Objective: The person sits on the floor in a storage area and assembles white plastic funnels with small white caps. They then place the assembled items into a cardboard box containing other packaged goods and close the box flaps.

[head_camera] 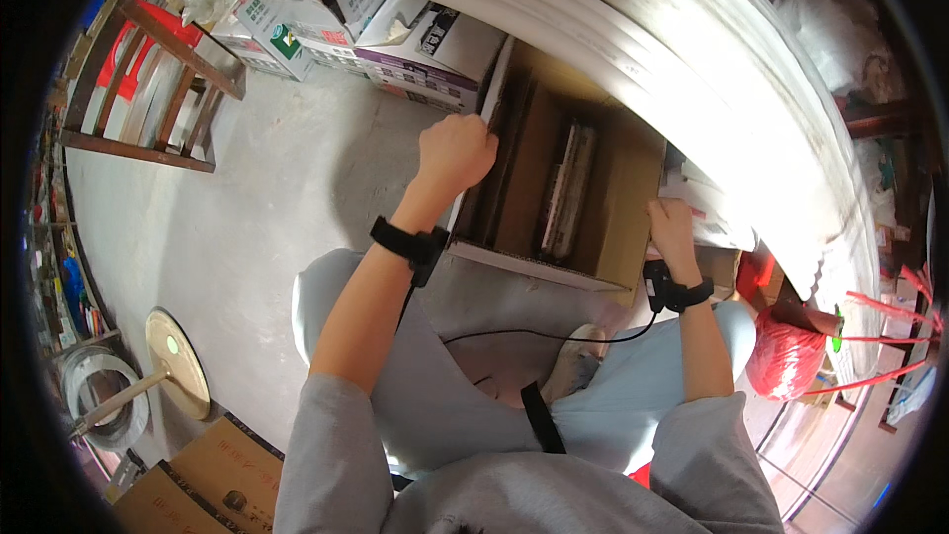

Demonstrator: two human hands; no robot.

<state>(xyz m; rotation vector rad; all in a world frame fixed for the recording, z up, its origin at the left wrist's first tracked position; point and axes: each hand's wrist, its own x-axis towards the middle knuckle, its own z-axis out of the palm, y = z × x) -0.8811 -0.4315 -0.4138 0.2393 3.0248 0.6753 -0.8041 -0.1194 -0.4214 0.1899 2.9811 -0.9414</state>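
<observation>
An open cardboard box [619, 193] stands on the floor before me, its flaps raised. On its left edge my left hand [458, 152] is closed, knuckles up. Across from it, my right hand [671, 226] has its fingers folded over the right edge. At the bottom of the box lies a long, narrow, pale bundle [569, 193] in shadow; what it is I cannot tell. Both wrists wear black straps with small devices, joined to a black cable [534, 335] that hangs over my knees.
White cartons [422, 52] line the wall beyond the box. A large white ribbed sheet [667, 52] arches over the far side. To the left are a wooden stool [156, 89] on its side and a round-based stand [178, 363]. A red plastic-wrapped roll [787, 352] sits right; brown cartons [215, 475] lie lower left.
</observation>
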